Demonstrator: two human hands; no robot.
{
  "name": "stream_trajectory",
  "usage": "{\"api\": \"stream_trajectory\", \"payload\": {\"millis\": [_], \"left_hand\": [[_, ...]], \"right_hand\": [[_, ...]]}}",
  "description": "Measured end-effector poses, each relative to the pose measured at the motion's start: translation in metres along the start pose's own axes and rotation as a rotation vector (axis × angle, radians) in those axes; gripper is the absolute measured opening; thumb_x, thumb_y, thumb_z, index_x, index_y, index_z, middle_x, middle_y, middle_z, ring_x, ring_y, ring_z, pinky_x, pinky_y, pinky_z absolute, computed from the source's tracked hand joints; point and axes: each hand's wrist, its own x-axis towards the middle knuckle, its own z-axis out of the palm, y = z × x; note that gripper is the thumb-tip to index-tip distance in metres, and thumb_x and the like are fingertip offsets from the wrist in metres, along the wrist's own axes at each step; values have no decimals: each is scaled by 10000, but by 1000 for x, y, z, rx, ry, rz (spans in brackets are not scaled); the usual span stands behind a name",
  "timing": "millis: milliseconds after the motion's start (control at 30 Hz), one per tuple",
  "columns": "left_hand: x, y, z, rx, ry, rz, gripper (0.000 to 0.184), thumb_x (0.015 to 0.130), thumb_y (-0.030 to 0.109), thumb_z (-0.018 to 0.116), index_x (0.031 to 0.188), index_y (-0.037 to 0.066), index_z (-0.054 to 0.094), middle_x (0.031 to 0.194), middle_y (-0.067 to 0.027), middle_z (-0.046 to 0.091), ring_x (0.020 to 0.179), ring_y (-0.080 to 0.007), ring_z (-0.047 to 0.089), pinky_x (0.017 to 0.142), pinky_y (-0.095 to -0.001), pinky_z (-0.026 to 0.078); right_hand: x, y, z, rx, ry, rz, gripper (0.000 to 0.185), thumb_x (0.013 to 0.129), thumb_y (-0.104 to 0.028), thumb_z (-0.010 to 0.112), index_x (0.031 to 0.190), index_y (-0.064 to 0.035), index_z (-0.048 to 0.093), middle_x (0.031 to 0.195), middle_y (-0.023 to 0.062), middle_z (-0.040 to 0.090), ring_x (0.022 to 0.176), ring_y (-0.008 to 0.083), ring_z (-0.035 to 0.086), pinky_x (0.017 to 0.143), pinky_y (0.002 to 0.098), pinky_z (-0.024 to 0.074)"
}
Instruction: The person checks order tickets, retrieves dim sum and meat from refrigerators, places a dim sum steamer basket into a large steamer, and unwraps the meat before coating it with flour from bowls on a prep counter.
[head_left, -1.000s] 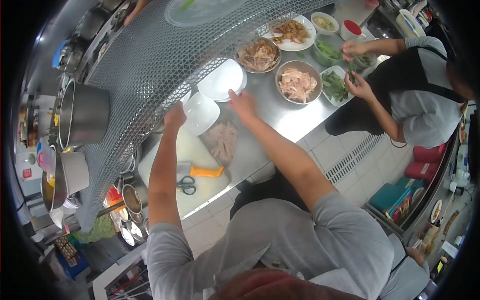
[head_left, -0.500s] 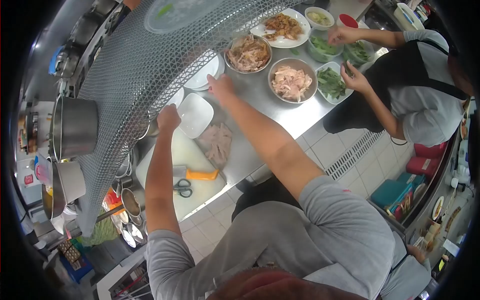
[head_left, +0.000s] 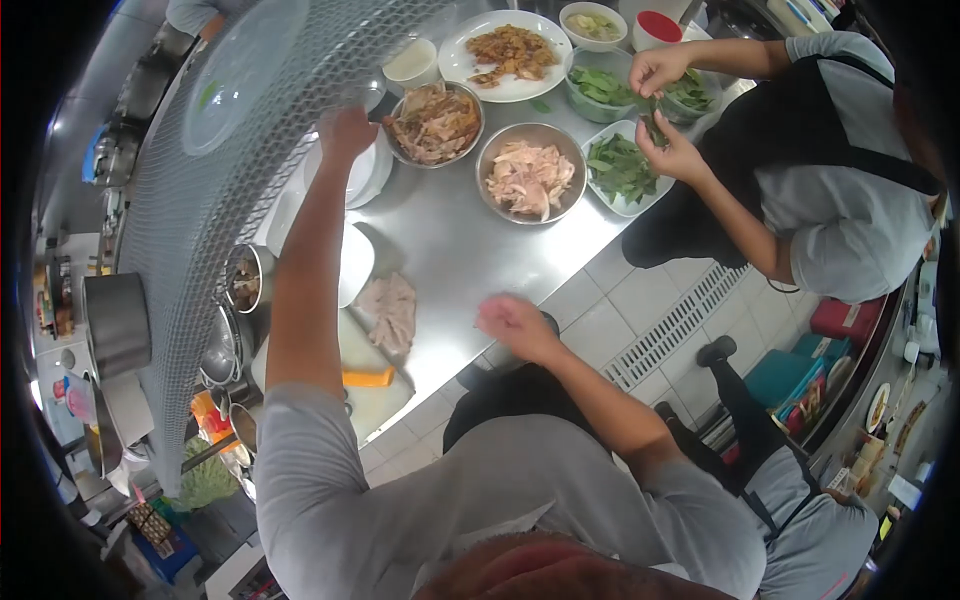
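Observation:
My left hand [head_left: 347, 133] reaches over the stacked white plates [head_left: 370, 180], close to a steel bowl of shredded cooked meat [head_left: 434, 123]. Its fingertips are hidden by the hand itself and the mesh edge, so I cannot tell what they hold. Loosely spread and holding nothing, my right hand [head_left: 515, 325] hangs by the table's front edge. A white dish [head_left: 356, 265] lies below my left forearm, partly covered by it. Pale flat meat [head_left: 388, 312] lies beside the cutting board [head_left: 385, 405], where an orange handle [head_left: 368, 378] shows.
A steel bowl of pale meat [head_left: 531, 172], a plate of browned food [head_left: 512, 55] and leaf containers [head_left: 622, 168] stand farther along the steel table. A co-worker's hands [head_left: 668, 145] handle leaves at right. A wire mesh shelf [head_left: 230, 170] overhangs the left side.
My left hand has moved up the table, from the white dish to the stacked plates. My right hand has left the plates and drawn back to the front edge. The view has shifted.

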Motion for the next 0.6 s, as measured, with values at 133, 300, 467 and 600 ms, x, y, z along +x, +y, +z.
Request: {"api": "stream_trajectory", "payload": {"millis": [133, 300, 467, 600], "left_hand": [[34, 10, 6, -8, -103, -106, 443, 794, 454, 763, 1075, 115, 709, 1120, -146, 707, 1084, -340, 666, 874, -545, 479], [50, 12, 12, 96, -67, -72, 247, 869, 277, 652, 1064, 133, 700, 1129, -117, 709, 1087, -329, 665, 911, -558, 438], [60, -18, 14, 11, 88, -142, 248, 899, 177, 521, 1082, 169, 688, 1133, -109, 690, 1085, -319, 654, 889, -564, 438], [34, -47, 23, -102, 246, -122, 222, 924, 170, 477, 1092, 155, 622, 1109, -125, 675, 1094, -359, 631, 873, -559, 471]], "right_hand": [[-58, 6, -49, 2, 5, 154, 374, 903, -240, 738, 1182, -9, 644, 954, 46, 693, 843, 112, 620, 790, 278, 518], [-84, 21, -78, 24, -7, 220, 378, 901, -212, 738, 1201, -8, 635, 975, 54, 699, 837, 111, 621, 792, 282, 521], [-81, 27, -86, -28, -37, 227, 380, 902, -217, 735, 1200, -4, 632, 988, 60, 701, 831, 112, 626, 780, 283, 524], [-68, 15, -85, -150, -127, 252, 387, 905, -226, 732, 1202, -1, 628, 1011, 78, 702, 852, 120, 640, 788, 281, 528]]}}
